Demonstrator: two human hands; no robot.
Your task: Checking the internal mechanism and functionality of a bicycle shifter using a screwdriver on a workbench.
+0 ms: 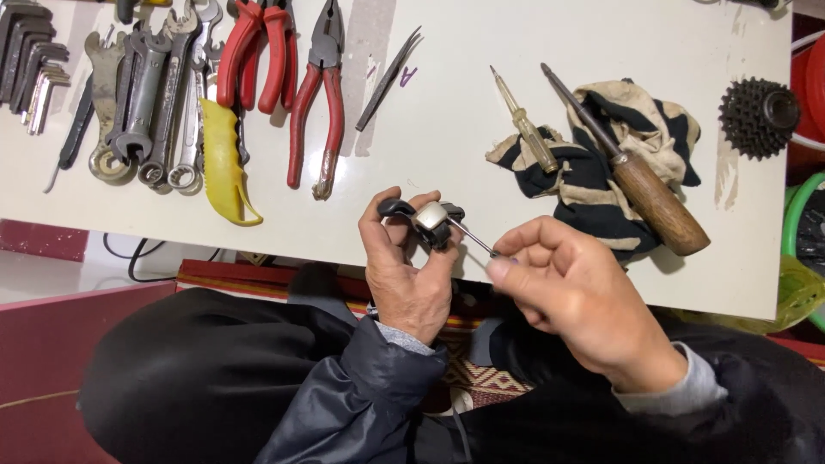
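Note:
My left hand point(404, 266) grips a small black and silver metal part point(427, 216), held just above the near edge of the white table point(447, 129). My right hand point(571, 296) pinches a thin metal pin or small screwdriver point(474, 237) whose tip meets the part. Both hands hover over my lap, in dark sleeves.
On the table lie several wrenches point(150, 94), hex keys point(30, 64), red-handled pliers point(314, 103), a yellow tool point(222, 163), tweezers point(388, 79), two screwdrivers point(526, 122) point(636, 176) on a striped rag point(601, 180), and a black sprocket cluster point(758, 116).

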